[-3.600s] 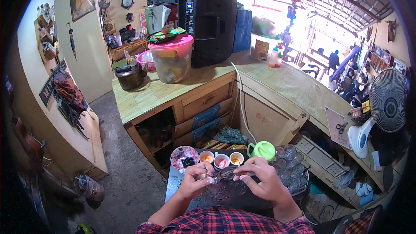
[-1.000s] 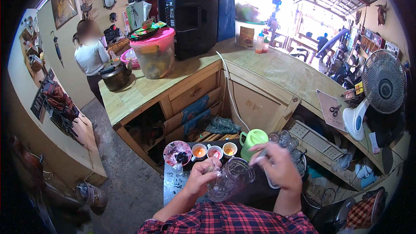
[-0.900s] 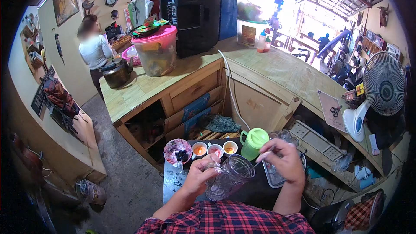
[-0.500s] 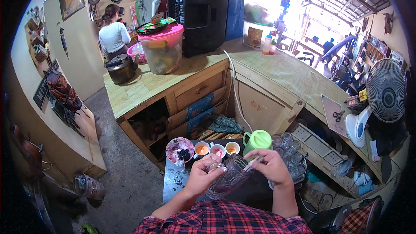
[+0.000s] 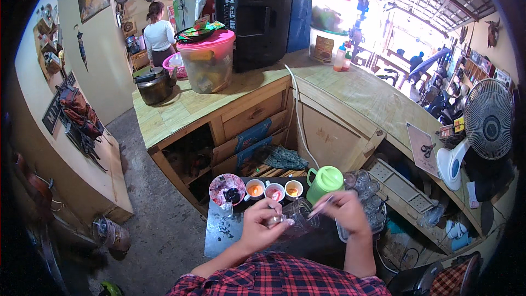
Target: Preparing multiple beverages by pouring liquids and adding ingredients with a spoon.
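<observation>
From my distant post I have the clear glass mug (image 5: 299, 223) at the lower middle of the frame, in front of the wearer's shirt (image 5: 279, 277). The left hand (image 5: 264, 226) has thumb and fingers pinching glass on the mug's left side; whether that is handle or wall I cannot tell. The right hand (image 5: 346, 212) is blurred, but its thumb and forefinger look pressed together on a thin pale utensil (image 5: 324, 205), whose tip angles down-left to the mouth.

What worries me most is a slip: the left grip sits on one side only, so slick glass or a hard push from the utensil could twist the mug out of those fingers. A careless poke could also chip the rim. Swung up the frame, the mug would likely knock the nearest of three white cups (image 5: 294, 181) and spill its orange contents; swung up and right, it could strike the green pitcher (image 5: 327, 180). A backward jerk of the right wrist might rattle the glassware (image 5: 372, 204) crowded in the tray (image 5: 343, 235) at the lower right.

As for direction, the mug seems tipped over, its mouth facing the upper right, towards the utensil. I judge its long axis to slant from lower left to upper right, though the clear glass blurs against the dark tabletop.
</observation>
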